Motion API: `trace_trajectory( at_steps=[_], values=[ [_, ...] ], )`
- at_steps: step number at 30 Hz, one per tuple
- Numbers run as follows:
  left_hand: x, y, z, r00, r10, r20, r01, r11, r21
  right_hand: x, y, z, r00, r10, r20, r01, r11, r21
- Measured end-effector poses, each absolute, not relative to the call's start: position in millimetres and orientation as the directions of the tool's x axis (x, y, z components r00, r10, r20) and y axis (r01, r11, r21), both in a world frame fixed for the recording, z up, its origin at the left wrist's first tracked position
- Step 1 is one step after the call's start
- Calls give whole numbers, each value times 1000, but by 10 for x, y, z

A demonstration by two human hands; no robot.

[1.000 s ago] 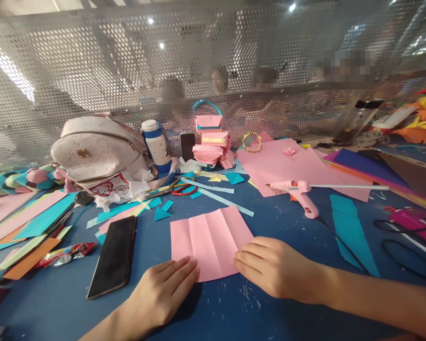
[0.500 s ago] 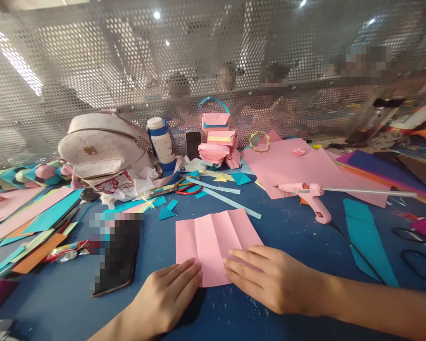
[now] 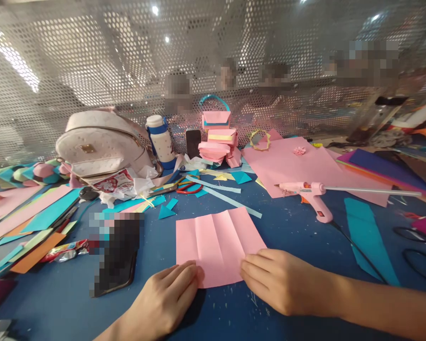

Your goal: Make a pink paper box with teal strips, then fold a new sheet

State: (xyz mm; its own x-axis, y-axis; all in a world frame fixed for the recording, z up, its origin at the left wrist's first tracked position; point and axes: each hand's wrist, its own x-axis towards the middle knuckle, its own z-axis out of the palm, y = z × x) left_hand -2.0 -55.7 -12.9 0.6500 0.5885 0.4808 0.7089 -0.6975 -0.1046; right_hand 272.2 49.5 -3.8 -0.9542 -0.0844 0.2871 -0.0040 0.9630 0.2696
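Note:
A sheet of pink paper (image 3: 216,246) with several upright crease lines lies on the blue table in front of me. At its lower left corner, my left hand (image 3: 166,293) is closed on the edge, fingers together. My right hand (image 3: 280,282) is closed at the lower right edge, its fingertips bent over the border and the thumb hidden beneath. Between the hands the creased surface is uncovered and lies slightly wavy.
A dark phone (image 3: 119,255) lies left of the paper. Behind are scissors (image 3: 190,188), paper strips (image 3: 230,201) and a small pink paper bag model (image 3: 218,142). A pink glue gun (image 3: 315,194) with its cord lies right. A backpack (image 3: 99,142) and bottle (image 3: 160,142) stand farther back.
My right hand has slid rightward from lying on the paper to its right edge, and its fingers have curled in. The left hand has stayed at the lower left corner.

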Motion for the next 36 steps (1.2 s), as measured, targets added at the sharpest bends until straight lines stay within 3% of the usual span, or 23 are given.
trace_trajectory(
  at_steps=[7,14,19,22,27,30,33,36],
  values=[
    [-23,-485,-119,632,735,244,749,-660,47,2888,675,-3,-974,6,227,52,979,197],
    [-40,-386,-200,639,752,161,744,-658,118,2863,870,-67,-989,69,134,60,996,-72],
    [-32,-348,-110,595,797,106,744,-596,302,2851,889,-106,-976,207,74,181,947,-264],
    [-7,-321,-43,565,824,45,750,-535,387,2841,885,-97,-967,250,51,221,921,-320],
    [40,-336,-10,515,857,-1,799,-480,363,2822,874,-34,-969,246,12,235,936,-261],
    [52,-361,-17,506,862,-1,810,-475,345,2765,821,14,-973,229,-6,227,960,-161],
    [56,-364,-20,508,861,2,815,-482,320,2628,727,36,-986,162,25,161,986,-38],
    [61,-358,-12,499,867,9,825,-478,300,2450,649,40,-995,89,46,89,996,9]
  ],
)
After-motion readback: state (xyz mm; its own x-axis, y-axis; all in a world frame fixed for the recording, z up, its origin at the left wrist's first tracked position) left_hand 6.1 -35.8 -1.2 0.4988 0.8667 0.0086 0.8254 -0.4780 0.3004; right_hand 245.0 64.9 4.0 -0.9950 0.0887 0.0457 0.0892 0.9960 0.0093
